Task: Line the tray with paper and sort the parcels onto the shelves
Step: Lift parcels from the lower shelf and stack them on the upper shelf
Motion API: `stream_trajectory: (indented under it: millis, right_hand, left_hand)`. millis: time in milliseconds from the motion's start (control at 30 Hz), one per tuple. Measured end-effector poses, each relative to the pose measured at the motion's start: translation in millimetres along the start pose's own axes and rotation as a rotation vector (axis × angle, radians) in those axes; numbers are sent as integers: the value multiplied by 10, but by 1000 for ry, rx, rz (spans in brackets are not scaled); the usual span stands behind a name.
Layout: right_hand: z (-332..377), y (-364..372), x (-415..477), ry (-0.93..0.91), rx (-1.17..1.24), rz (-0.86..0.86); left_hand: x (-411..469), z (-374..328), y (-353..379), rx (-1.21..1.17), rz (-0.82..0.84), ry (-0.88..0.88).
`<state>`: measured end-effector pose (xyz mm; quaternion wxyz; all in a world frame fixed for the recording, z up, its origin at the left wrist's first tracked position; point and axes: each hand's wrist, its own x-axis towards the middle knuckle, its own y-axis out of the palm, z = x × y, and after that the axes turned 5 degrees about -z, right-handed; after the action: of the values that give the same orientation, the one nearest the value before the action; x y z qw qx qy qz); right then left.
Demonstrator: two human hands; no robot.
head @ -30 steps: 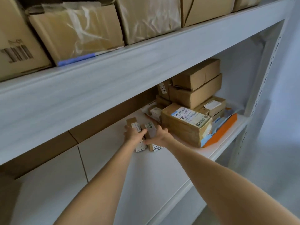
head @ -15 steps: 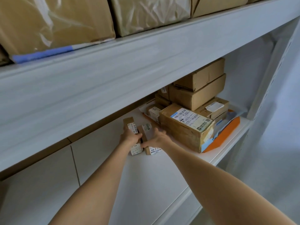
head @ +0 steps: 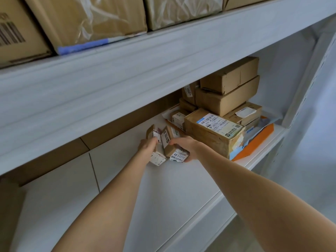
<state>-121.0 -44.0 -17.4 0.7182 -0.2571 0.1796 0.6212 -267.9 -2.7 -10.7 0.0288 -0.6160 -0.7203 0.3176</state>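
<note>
Fingers (head: 152, 141) of the left hand (head: 146, 147) curl round the side of a small brown parcel (head: 156, 142) with white labels, while the right hand (head: 188, 149) grips a second small parcel (head: 170, 144) just beside it, thumb across the top and fingers wrapped under its near, labelled end. The two small parcels touch along their length and tilt up at the far end, low over the white lower shelf (head: 163, 193); whether their near ends rest on the board or hang just clear of it cannot be told from this angle. Both bare forearms reach in from the bottom of the view. Just beside the right hand, to its right, stands a large labelled carton (head: 209, 137), with a printed shipping label on its top face. Behind and above it, a long brown box (head: 227, 98) carries a shorter brown box (head: 231, 77), the stack close to the shelf's right-hand end. A flatter box with a white sticker (head: 245, 113) sits under the long one, and another little labelled parcel (head: 178, 118) stands to the left of the large carton. An orange flat packet (head: 258, 140) pokes out from under the pile at the front edge of the board. To the right, a white perforated upright (head: 309, 79) frames the bay. Overhead, the upper shelf (head: 127, 70) bears big cartons (head: 87, 20) wrapped in clear tape, one of them with a blue strip along its bottom edge.
</note>
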Motion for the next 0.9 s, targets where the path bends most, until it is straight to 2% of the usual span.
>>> stream_trajectory:
  millis: [133,433,567,900]
  right_hand:
    - [11,-41,-90,-35,147,69]
    - [142,-391,-605,-227,148,194]
    - [62,-754,-972,-282,141,168]
    - [-287,-1790,-1855,-239,61,92]
  left_hand:
    - [-9,-3,-97,-105,-21,21]
    - [-670,-70,-212,-280,-53,211]
    - [-1152,-178,-105,-305,-50,241]
    - [-2243,-442,397,-279,98,210]
